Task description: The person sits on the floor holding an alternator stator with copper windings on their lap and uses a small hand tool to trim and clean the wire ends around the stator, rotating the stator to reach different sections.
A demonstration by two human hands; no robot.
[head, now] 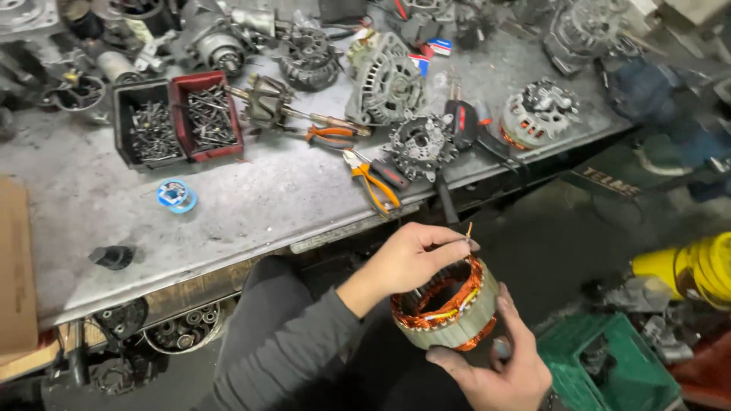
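While right hand (pixel 499 361) cradles stator (pixel 448 308), left hand (pixel 407 259) pinches wire (pixel 468 230).

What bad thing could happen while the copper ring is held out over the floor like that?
1. The stator ring is off the bench, cradled from below by the right hand; if it slipped it might fall to the floor.
2. The left hand pinches a thin copper lead; hard tugging could bend or snap it.

stator ring (pixel 448 308) — copper windings, steel band | held tilted below the bench edge
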